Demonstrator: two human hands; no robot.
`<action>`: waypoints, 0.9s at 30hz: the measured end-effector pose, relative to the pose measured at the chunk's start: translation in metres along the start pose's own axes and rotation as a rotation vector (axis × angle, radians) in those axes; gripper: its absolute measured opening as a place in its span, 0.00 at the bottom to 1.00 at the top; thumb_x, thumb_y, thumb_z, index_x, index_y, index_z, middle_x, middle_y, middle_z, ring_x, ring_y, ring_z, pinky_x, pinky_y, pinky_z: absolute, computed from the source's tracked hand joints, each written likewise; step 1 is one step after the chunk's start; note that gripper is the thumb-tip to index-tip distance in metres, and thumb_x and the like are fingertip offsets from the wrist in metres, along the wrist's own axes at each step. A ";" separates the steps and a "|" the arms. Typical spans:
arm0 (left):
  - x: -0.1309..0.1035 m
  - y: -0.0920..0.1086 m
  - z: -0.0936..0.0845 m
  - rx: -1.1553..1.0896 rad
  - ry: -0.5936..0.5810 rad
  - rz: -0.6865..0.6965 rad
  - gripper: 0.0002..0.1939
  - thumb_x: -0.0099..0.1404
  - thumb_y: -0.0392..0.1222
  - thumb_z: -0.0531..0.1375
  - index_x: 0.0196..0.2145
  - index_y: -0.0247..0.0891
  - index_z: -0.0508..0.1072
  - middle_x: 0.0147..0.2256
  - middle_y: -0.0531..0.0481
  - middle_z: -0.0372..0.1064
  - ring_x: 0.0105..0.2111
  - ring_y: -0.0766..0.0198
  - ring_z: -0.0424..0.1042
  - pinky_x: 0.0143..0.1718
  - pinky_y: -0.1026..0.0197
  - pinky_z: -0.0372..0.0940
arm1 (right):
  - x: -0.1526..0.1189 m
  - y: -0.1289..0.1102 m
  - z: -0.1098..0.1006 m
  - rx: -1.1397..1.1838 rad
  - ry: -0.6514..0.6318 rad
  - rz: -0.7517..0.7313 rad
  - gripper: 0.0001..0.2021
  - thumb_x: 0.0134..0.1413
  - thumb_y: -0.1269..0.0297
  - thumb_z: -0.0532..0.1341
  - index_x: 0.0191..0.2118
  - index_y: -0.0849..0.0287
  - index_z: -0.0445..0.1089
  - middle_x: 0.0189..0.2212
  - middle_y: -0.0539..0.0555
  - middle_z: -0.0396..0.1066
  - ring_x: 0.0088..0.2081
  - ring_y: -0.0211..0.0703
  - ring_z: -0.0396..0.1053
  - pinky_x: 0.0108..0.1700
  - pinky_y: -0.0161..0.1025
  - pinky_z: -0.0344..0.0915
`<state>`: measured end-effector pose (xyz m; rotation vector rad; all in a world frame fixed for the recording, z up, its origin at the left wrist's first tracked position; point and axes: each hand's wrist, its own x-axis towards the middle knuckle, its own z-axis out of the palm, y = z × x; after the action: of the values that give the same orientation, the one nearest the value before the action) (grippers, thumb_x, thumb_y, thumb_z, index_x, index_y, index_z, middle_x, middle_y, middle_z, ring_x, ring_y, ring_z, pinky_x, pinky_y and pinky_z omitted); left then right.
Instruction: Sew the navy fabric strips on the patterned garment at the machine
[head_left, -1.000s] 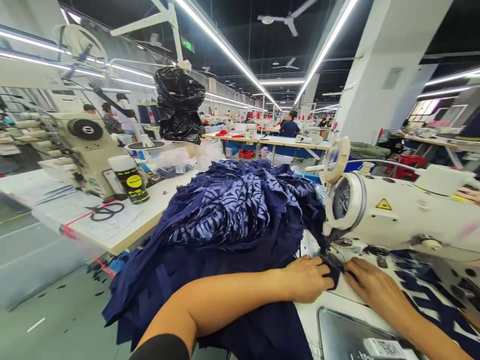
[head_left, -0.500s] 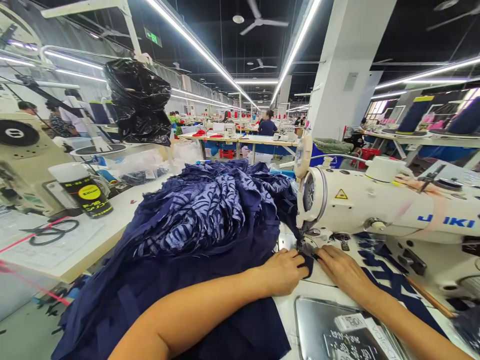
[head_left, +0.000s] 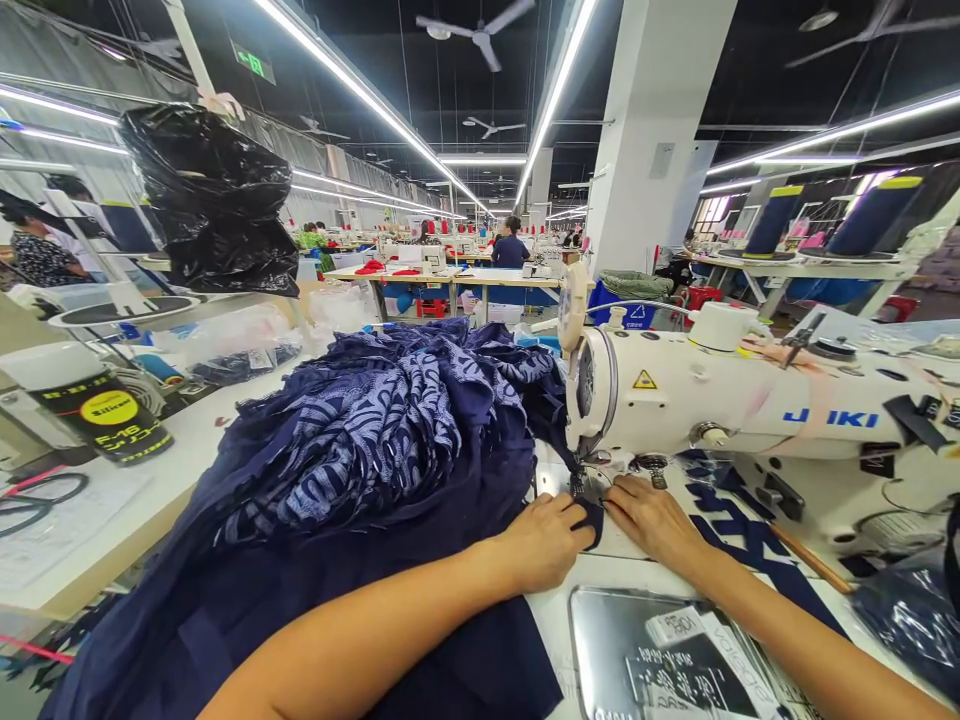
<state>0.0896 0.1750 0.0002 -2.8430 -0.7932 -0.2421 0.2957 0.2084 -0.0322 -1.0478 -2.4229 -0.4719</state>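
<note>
My left hand (head_left: 551, 540) is closed on a small piece of navy fabric (head_left: 592, 522) in front of the presser foot (head_left: 577, 482). My right hand (head_left: 651, 518) lies on the machine bed just right of the foot, fingers stretched out and fingertips close to the fabric; a small dark bit shows at their tips. The white sewing machine (head_left: 675, 385) reaches in from the right. Left of the needle, a large heap of navy cloth (head_left: 360, 570) with light patterned panels (head_left: 382, 425) covers the table and hangs over the front, partly under my left forearm.
A metal tray (head_left: 592, 640) holding printed labels (head_left: 705, 660) sits below my right hand. Navy strips (head_left: 742, 540) lie under the machine arm. At left are a spray can (head_left: 97, 410), scissors (head_left: 45, 500) and a black plastic bag (head_left: 214, 200). A person (head_left: 510, 248) sits farther back.
The view has turned slightly right, so everything sits farther left in the picture. Both hands stay at the presser foot, with little visible change in the fabric.
</note>
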 end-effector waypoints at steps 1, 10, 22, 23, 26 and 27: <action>0.000 0.000 0.000 -0.001 -0.002 -0.001 0.12 0.60 0.33 0.50 0.42 0.34 0.65 0.40 0.46 0.64 0.40 0.58 0.61 0.38 0.57 0.61 | 0.000 0.000 0.001 -0.008 0.007 0.036 0.10 0.58 0.68 0.47 0.31 0.61 0.64 0.27 0.55 0.66 0.28 0.42 0.65 0.27 0.35 0.58; 0.007 -0.003 -0.003 -0.049 -0.033 -0.022 0.15 0.59 0.29 0.50 0.44 0.33 0.66 0.45 0.44 0.64 0.44 0.56 0.61 0.43 0.55 0.61 | 0.017 -0.011 -0.029 -0.081 -0.300 0.243 0.05 0.54 0.70 0.55 0.31 0.63 0.67 0.30 0.56 0.69 0.32 0.43 0.66 0.33 0.35 0.55; 0.011 -0.003 -0.004 0.042 -0.082 -0.008 0.23 0.56 0.24 0.48 0.48 0.34 0.65 0.51 0.43 0.61 0.48 0.55 0.61 0.46 0.53 0.62 | 0.034 -0.006 -0.024 0.336 -0.356 0.395 0.06 0.53 0.73 0.55 0.29 0.61 0.67 0.27 0.50 0.68 0.29 0.36 0.62 0.33 0.32 0.52; 0.011 -0.003 -0.004 0.049 -0.080 -0.002 0.23 0.55 0.23 0.48 0.48 0.34 0.64 0.52 0.43 0.60 0.48 0.55 0.61 0.46 0.53 0.63 | 0.035 -0.004 -0.023 0.391 -0.343 0.411 0.05 0.52 0.73 0.55 0.28 0.61 0.67 0.26 0.49 0.68 0.28 0.35 0.62 0.33 0.32 0.53; 0.012 -0.004 -0.003 0.072 -0.081 0.017 0.24 0.54 0.23 0.48 0.48 0.33 0.64 0.53 0.42 0.59 0.47 0.54 0.62 0.44 0.52 0.63 | 0.036 0.000 -0.021 0.529 -0.324 0.467 0.05 0.50 0.74 0.57 0.25 0.61 0.66 0.24 0.48 0.66 0.27 0.34 0.60 0.30 0.30 0.53; 0.013 -0.004 -0.003 0.076 -0.081 0.019 0.23 0.54 0.23 0.48 0.47 0.33 0.65 0.53 0.43 0.59 0.47 0.54 0.62 0.44 0.52 0.63 | 0.036 0.001 -0.020 0.567 -0.321 0.483 0.05 0.49 0.75 0.57 0.25 0.62 0.66 0.23 0.47 0.65 0.26 0.33 0.60 0.29 0.30 0.53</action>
<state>0.0980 0.1838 0.0060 -2.8025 -0.7737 -0.0918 0.2795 0.2208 0.0042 -1.4403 -2.2206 0.5488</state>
